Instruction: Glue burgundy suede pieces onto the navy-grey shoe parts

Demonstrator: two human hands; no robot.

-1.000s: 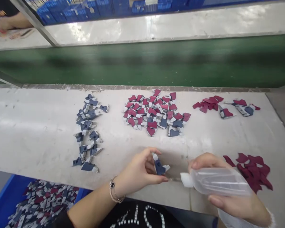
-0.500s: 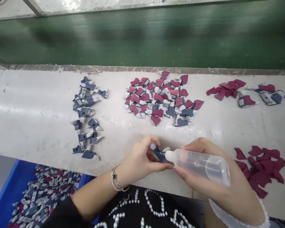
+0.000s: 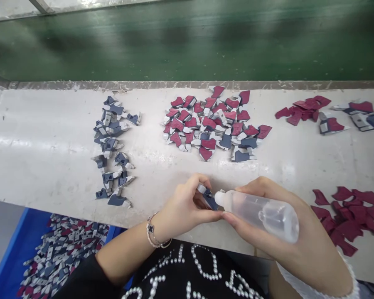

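Observation:
My left hand (image 3: 187, 203) pinches a small dark blue and grey plastic part (image 3: 209, 199) between thumb and fingers, above the table's front. A clear squeeze bottle (image 3: 262, 214) with a white cap lies in my right hand (image 3: 286, 232), fingers wrapped round it. Its nozzle meets or nearly meets the blue part; whether they touch I cannot tell. Some clear liquid shows inside the bottle. Beyond my hands lies a pile of maroon, grey and blue parts (image 3: 205, 124). On the left, blue and grey parts (image 3: 112, 145) form a loose column.
Loose maroon pieces (image 3: 349, 216) lie at the right, with a smaller maroon heap (image 3: 305, 109) farther back. Several grey parts with maroon tops (image 3: 332, 124) sit beside it. A blue bin (image 3: 6, 265) full of parts stands below left. A green belt (image 3: 187, 45) runs behind the table.
The bottle's rear has tilted slightly and its nozzle has shifted a little to the left at the blue part. Both hands keep their grip; the view has moved slightly.

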